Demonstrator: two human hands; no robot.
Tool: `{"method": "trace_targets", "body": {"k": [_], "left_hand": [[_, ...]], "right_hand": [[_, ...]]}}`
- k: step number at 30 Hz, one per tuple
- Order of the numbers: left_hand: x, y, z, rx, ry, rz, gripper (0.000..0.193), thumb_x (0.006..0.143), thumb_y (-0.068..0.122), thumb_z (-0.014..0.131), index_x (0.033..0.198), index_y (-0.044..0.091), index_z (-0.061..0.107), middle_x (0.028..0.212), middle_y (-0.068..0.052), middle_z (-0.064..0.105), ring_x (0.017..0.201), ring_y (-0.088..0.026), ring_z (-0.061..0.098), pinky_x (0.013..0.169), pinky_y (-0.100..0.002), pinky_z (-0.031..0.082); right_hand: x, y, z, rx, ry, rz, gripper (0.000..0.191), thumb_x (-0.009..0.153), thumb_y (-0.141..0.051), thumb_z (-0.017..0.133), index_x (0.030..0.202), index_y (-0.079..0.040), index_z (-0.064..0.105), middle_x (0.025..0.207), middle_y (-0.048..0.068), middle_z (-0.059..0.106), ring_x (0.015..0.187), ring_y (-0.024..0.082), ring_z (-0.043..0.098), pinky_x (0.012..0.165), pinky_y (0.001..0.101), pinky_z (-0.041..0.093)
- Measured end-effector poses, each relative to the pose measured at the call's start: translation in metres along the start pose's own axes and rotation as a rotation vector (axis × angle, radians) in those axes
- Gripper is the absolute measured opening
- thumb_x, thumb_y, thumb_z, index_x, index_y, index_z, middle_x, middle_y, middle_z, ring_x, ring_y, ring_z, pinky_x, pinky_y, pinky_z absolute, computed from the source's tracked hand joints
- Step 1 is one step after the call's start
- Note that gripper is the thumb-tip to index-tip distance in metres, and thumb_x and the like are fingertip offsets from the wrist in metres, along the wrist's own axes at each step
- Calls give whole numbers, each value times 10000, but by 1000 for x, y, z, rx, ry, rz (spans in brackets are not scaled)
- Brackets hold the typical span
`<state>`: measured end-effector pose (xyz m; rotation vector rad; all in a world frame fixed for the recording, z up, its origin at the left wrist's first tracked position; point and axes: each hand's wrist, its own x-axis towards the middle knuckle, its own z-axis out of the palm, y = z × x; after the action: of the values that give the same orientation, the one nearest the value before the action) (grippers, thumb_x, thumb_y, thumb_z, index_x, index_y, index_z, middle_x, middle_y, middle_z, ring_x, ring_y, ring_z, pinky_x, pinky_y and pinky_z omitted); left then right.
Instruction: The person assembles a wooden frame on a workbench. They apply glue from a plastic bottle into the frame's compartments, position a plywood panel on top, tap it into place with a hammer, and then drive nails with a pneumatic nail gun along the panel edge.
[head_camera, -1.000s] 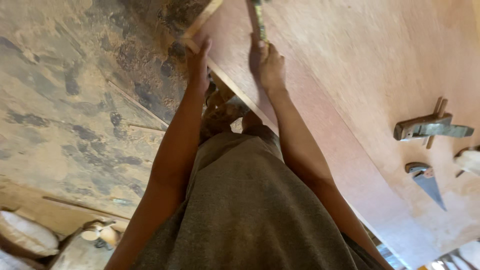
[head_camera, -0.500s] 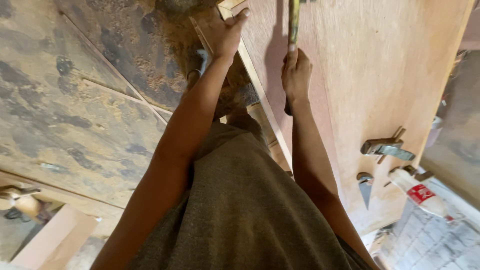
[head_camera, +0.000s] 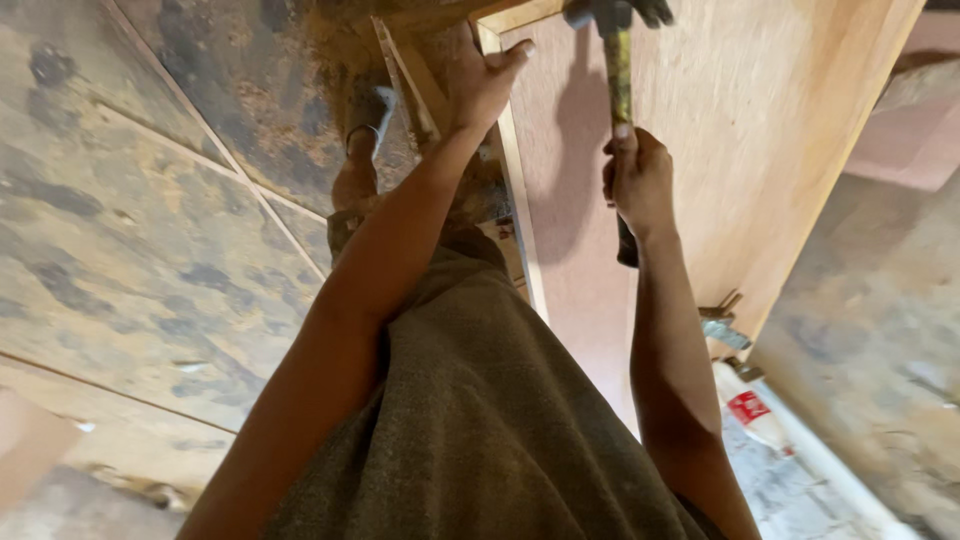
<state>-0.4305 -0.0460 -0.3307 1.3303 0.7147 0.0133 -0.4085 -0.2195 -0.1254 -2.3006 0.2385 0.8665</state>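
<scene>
1. Since half a second ago, both hands have come lower in the view, and the hammer's dark head now shows at the top edge where before only the handle was seen.
2. The right hand (head_camera: 638, 180) has its grip closed around the hammer (head_camera: 617, 60), fingers wrapped about the lower part of the yellowish handle, the dark butt end sticking out below the fist.
3. The hammer stands nearly upright over the plywood panel (head_camera: 760, 150), its head above the panel's far end.
4. The left hand (head_camera: 482, 80) lies at the panel's pale edge strip (head_camera: 520, 220) near the corner, fingers bent over it; its grip holds no loose thing, only presses on the wood.
5. Below the panel's near end lie a metal clamp (head_camera: 722, 322) and a white tube with a red label (head_camera: 752, 408), well apart from both hands.
6. Left of the panel, the mottled tiled floor (head_camera: 150, 250) shows, with a foot in a sandal (head_camera: 362, 150) just beside the left forearm.
</scene>
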Motion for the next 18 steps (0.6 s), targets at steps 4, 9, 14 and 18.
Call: {"method": "trace_targets", "body": {"k": [4,9,14,18], "left_hand": [[-4,-2,1,29,4,50,626,923,322,837,1332,31,462,1012,-99,829,900,-186,827,774,-345,666],[-7,-11,3,-255,-5,148,664,970,275,833,1381,19,378,1199,-181,733,1012,-255,809,855,-367,649],[-3,-25,6,-139,23,176,618,965,287,854,1346,50,429,1097,-167,771,921,-217,823,779,-341,668],[-7,-39,6,-115,-36,26,637,960,330,842,1344,40,426,1049,-146,775,832,-196,811,752,-327,653]], "right_hand": [[25,5,-16,-104,1,-24,201,1055,-276,554,1100,-82,577,662,33,646,479,118,619,386,285,504],[79,0,-38,-578,110,-402,165,1098,-180,622,1067,-22,659,781,113,701,610,198,649,500,367,516],[132,-46,-69,-840,-71,-341,245,1203,-232,667,1044,-47,669,740,115,655,569,248,564,545,388,472],[162,-70,-83,-934,-133,-875,72,1097,-121,708,1075,-54,725,815,87,699,626,196,626,573,331,524]]}}
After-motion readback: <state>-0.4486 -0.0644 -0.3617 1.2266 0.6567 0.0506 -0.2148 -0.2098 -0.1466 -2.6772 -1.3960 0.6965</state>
